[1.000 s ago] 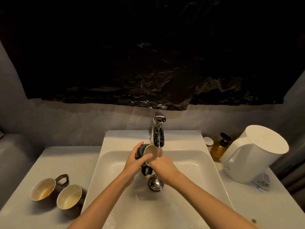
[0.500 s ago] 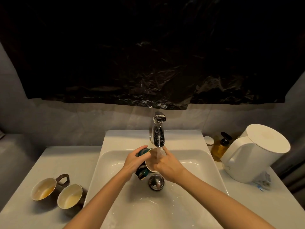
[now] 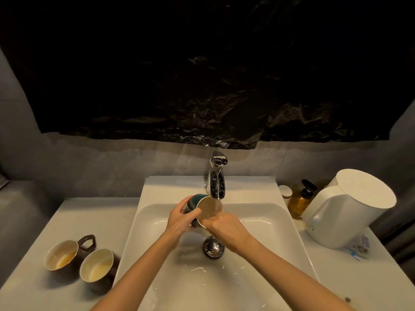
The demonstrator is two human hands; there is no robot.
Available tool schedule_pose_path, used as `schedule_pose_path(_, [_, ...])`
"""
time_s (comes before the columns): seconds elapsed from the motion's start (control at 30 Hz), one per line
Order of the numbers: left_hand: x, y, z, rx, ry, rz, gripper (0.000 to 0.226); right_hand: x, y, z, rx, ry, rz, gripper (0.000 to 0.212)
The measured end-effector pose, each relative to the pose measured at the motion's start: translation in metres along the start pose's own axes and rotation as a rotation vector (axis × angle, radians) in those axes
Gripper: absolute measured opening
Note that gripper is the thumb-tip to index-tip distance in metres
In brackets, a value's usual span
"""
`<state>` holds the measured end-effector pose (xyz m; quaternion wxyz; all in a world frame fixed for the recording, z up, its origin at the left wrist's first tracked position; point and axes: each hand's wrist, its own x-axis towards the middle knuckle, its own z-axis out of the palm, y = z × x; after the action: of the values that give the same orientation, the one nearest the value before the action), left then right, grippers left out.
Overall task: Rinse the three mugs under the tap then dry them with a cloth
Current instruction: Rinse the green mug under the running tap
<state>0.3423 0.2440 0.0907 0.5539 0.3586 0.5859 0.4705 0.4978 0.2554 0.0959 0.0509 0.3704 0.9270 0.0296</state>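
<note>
Since half a second ago the mug is tipping up, its mouth now catching the stream from the tap above the sink. My left hand is gripping its wall, fingers curled round it; my right hand is touching the lower rim (its fingers are hiding, so I cannot tell their state). I am judging it best to be turning the mug slowly, letting water sweep the whole inside.

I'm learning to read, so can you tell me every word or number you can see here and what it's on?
No text can be read here.
Small packet beside the white kettle: some print, too blurred to read.
Amber pump bottle: no label readable.
Teal mug: no writing shows.
</note>
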Motion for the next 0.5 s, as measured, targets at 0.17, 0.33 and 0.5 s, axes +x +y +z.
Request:
schedule_pose_path(0.17, [0.001, 0.014, 0.002, 0.184, -0.047, 0.02, 0.029, 0.002, 0.007, -0.007, -0.275, 0.036, 0.065, 0.044])
schedule_pose_path(0.33, [0.0, 0.016, 0.006, 0.207, -0.039, 0.0, 0.022, -0.001, 0.004, -0.002, -0.004, -0.103, 0.033, 0.049])
schedule_pose_path(0.5, [-0.002, 0.021, 0.008, 0.249, -0.046, -0.016, 0.02, 0.006, 0.012, -0.001, -0.337, -0.07, 0.018, 0.048])
